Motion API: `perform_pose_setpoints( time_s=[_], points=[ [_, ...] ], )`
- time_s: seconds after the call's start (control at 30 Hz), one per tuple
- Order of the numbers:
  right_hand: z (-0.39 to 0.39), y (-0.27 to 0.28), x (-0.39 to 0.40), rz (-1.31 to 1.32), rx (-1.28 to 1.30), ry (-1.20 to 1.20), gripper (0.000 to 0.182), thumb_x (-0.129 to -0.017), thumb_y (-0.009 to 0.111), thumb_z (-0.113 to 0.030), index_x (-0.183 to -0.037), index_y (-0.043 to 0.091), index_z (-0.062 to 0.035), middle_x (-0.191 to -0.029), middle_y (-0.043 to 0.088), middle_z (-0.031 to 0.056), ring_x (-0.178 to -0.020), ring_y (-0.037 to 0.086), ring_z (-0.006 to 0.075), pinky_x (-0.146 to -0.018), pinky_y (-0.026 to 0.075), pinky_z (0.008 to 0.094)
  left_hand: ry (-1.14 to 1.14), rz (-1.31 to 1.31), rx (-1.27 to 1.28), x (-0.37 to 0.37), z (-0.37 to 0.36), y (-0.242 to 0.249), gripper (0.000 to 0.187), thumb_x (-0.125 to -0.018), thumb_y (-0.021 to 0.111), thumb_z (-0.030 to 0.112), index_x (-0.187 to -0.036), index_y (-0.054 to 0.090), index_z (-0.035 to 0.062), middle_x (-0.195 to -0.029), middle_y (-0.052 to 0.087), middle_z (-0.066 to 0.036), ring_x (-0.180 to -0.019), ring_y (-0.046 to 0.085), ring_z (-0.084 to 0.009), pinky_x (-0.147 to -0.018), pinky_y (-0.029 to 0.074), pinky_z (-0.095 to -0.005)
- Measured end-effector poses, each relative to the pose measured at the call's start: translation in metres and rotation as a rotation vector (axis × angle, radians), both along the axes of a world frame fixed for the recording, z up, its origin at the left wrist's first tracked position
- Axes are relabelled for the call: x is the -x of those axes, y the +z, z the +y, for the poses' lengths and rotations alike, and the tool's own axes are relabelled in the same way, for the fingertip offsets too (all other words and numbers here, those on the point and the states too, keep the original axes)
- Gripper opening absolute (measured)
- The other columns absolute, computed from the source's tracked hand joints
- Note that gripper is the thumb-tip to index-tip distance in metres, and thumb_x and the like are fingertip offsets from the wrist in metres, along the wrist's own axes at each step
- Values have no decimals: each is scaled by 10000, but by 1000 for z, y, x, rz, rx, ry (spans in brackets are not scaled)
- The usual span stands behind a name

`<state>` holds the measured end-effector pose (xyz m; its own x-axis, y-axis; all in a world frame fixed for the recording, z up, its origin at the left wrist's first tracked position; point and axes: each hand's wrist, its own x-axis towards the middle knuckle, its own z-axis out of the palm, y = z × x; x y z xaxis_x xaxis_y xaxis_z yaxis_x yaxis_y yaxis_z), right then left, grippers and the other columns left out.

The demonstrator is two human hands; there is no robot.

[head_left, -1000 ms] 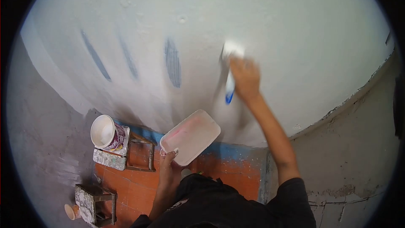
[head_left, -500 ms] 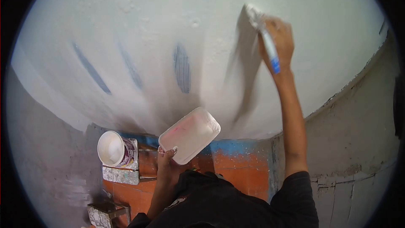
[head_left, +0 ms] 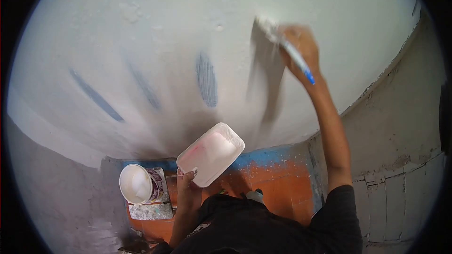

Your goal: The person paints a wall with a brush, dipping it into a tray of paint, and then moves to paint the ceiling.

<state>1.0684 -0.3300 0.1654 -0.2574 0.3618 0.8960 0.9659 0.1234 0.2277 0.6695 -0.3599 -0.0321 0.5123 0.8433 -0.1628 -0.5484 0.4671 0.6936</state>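
Observation:
My right hand [head_left: 300, 51] is wrapped round a paintbrush [head_left: 297, 60] with a white handle and a blue end. Its white-coated bristles meet the pale wall [head_left: 169, 23] at the upper middle, and a long shadow falls below them. Lower down, my left hand [head_left: 187, 186] grips the near corner of a shallow rectangular tray [head_left: 212, 155], which is tilted and holds whitish material with a pink streak. Several blue-grey patches show on the wall, left of the brush.
A white bucket [head_left: 136, 184] with pale contents stands on a paint-spattered stool [head_left: 150, 210] at the lower left. Below lies an orange floor [head_left: 287, 183] with a blue strip by the wall. Grey walls [head_left: 395, 127] flank both sides.
My right hand and the brush have moved left and slightly down over the wall, with the brush tilted more. The view has shifted, so the bucket and stool appear lower and further right.

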Motion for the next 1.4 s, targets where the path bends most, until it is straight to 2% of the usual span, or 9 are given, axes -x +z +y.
perform_pose_setpoints(
  time_s=[0.13, 0.27, 0.43, 0.53, 0.57, 0.7, 0.93, 1.1, 1.4],
  points=[
    [7, 21, 18, 17, -159, -149, 402, -703, 709, -22, -1092, 711, -122, -1073, 673, 55, -903, 591, 292, -752, 516, 370, -3, 15, -3, 3, 5, -3, 635, -851, 658, 212, -1402, 410, 15, -1312, 554, -143, -1215, 581, -288, -988, 520, -457],
    [9, -155, 38, 24, 100, -174, 313, -798, 617, -99, -1096, 710, -116, -1078, 671, 48, -923, 594, 309, -776, 490, 411, 44, 42, 15, 8, 7, 3, 629, -856, 649, 224, -1404, 415, 24, -1311, 556, -136, -1220, 575, -284, -1008, 500, -449],
    [-12, -210, 62, 232, 429, -49, 328, -818, 630, -75, -1138, 699, -97, -1066, 650, 88, -929, 612, 309, -777, 504, 415, 5, 79, -19, 5, 19, -1, 640, -858, 641, 233, -1417, 401, 35, -1339, 534, -133, -1255, 547, -284, -1028, 482, -449],
    [-28, -203, 79, 784, 430, 19, 339, -849, 618, -51, -1180, 679, -88, -1035, 645, 109, -918, 624, 315, -782, 517, 412, -35, 75, -28, -3, 22, 3, 658, -858, 640, 241, -1432, 382, 48, -1358, 518, -132, -1258, 544, -288, -1024, 483, -458],
    [-34, -195, 85, 915, 336, 115, 248, -885, 658, -62, -1128, 649, -12, -1020, 663, 97, -891, 637, 213, -767, 500, 316, -50, 63, -31, -7, 22, 4, 666, -857, 641, 244, -1437, 374, 52, -1365, 513, -131, -1257, 544, -290, -1022, 484, -462],
    [-73, -161, 121, 1555, 142, 305, 292, -917, 656, -22, -1199, 613, 38, -1066, 660, 89, -970, 609, 105, -828, 508, 248, -120, 76, -53, -28, 20, 2, 695, -861, 654, 269, -1449, 350, 59, -1372, 504, -135, -1264, 543, -307, -1005, 503, -484],
    [-133, -150, 137, 1525, 306, -72, 266, -865, 717, -120, -1085, 677, 25, -891, 710, 90, -818, 655, 123, -728, 528, 284, -307, 68, -69, -67, 5, -2, 685, -893, 630, 260, -1466, 312, 63, -1400, 470, -151, -1296, 519, -315, -1015, 504, -509],
    [-154, -150, 118, 1244, 449, -361, 307, -851, 648, -319, -975, 702, -43, -738, 677, 192, -707, 663, 399, -648, 526, 451, -352, 106, 23, -99, -22, 15, 691, -839, 686, 159, -1428, 342, 51, -1355, 499, -124, -1247, 550, -259, -1022, 512, -454],
    [-205, -157, 74, 1207, 488, -548, 299, -837, 673, -282, -989, 707, -26, -743, 680, 193, -685, 673, 381, -631, 526, 446, -474, 120, -2, -153, -63, 11, 704, -854, 668, 158, -1450, 304, 78, -1400, 462, -123, -1296, 515, -274, -1036, 500, -467]
  ],
)
